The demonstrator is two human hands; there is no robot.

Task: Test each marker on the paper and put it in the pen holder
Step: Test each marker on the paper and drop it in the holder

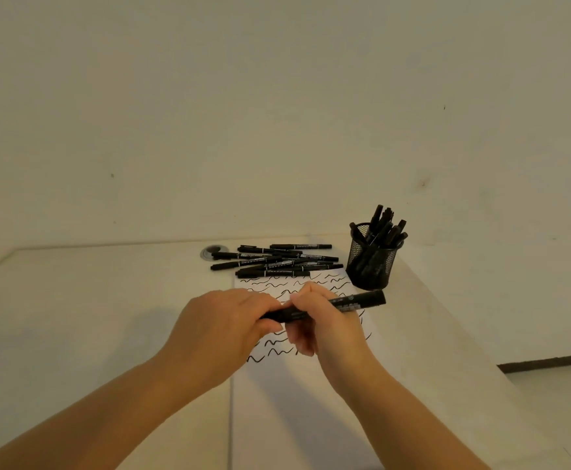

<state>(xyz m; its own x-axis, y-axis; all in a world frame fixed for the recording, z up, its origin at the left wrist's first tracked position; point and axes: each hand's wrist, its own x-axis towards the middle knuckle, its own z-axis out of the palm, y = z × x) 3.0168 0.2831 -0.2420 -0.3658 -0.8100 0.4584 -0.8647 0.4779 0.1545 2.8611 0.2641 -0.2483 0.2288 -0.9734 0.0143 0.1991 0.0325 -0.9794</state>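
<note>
Both hands grip one black marker [325, 308] above the scribbled paper [297, 378] on a white bench [90, 317]: left hand [223, 334] and right hand [325, 320] fingers closed around it; loose markers [274, 261] lie far, the mesh pen holder [374, 259] far right

black marker [352, 304] level above scribbled paper [297, 395], mesh pen holder [374, 266] upright

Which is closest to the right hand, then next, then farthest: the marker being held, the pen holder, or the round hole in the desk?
1. Marker: held in the right hand.
2. Pen holder: beyond the hand, slightly right.
3. Round hole: far back left, past the marker pile.
</note>
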